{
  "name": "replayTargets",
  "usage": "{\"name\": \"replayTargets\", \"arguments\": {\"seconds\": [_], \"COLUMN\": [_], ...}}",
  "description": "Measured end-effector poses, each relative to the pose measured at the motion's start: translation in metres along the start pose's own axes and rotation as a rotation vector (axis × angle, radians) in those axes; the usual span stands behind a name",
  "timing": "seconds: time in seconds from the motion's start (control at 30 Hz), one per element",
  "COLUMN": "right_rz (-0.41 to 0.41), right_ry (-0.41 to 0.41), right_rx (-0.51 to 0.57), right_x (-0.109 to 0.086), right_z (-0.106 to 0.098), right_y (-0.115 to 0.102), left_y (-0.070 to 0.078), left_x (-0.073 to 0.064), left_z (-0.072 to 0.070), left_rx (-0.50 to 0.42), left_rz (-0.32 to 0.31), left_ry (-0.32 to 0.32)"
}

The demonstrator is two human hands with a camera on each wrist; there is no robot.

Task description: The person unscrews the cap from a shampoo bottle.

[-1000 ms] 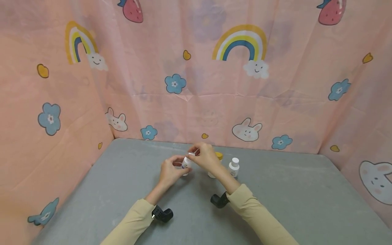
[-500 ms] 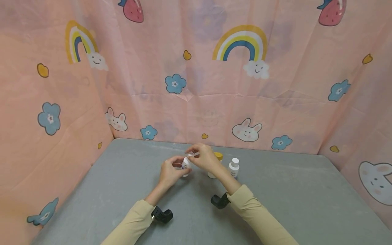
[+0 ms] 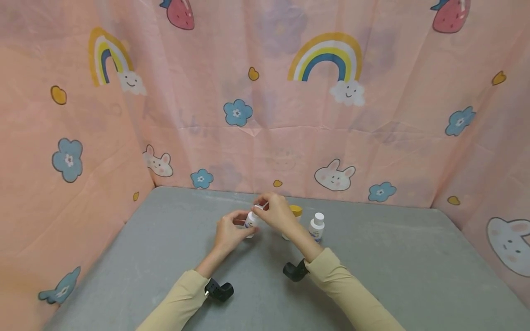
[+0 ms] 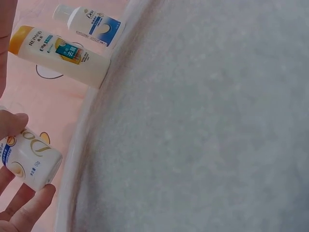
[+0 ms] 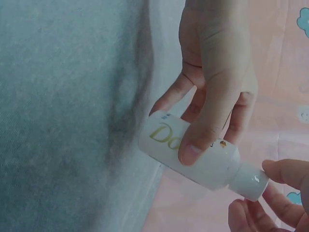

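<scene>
A small white Dove bottle (image 5: 205, 164) is gripped by my left hand (image 3: 229, 232), whose thumb lies across the label with the fingers behind it. In the right wrist view it tilts, and its white cap (image 5: 248, 182) points toward the right hand. Thumb and fingers of my right hand (image 3: 279, 214) pinch that cap. The left wrist view shows the lower part of the same bottle (image 4: 36, 159), with a fingertip near its base; its cap end is out of that view.
Right of the hands, a cream bottle with a yellow cap (image 3: 296, 210) stands partly behind the right forearm. Beside it stands another white Dove bottle (image 3: 316, 227). Both are on the grey table (image 3: 372, 276), which a pink patterned curtain (image 3: 281, 138) backs.
The right hand's fingers and thumb have shifted a little around the cap, rolling out and back in. The left hand and the bottle have stayed in place.
</scene>
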State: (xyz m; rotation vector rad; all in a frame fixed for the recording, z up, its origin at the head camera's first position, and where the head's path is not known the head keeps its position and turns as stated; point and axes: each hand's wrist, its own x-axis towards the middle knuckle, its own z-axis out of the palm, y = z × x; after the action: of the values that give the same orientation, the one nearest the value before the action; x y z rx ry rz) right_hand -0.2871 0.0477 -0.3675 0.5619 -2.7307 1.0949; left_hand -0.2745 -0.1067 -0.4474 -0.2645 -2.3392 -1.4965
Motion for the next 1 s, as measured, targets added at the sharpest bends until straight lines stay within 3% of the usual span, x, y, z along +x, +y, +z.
{"name": "replayTargets", "arguments": {"seconds": [0.53, 0.73, 1.0], "right_rz": [-0.052, 0.012, 0.021], "right_ry": [-0.037, 0.001, 0.015], "right_rx": [0.031, 0.103, -0.013], "right_x": [-0.0040, -0.0033, -0.0010], "right_z": [-0.0022, -0.0004, -0.0005], "right_y": [0.0001, -0.0008, -0.0043], "left_y": [-0.0019, 0.0001, 0.0023], "left_x": [-0.0022, -0.0045, -0.0028], "left_z": [0.0006, 0.0009, 0.0018], "left_rx": [-0.011, 0.006, 0.012], "left_rz": [0.033, 0.016, 0.032], "left_ry": [0.000, -0.002, 0.005]}}
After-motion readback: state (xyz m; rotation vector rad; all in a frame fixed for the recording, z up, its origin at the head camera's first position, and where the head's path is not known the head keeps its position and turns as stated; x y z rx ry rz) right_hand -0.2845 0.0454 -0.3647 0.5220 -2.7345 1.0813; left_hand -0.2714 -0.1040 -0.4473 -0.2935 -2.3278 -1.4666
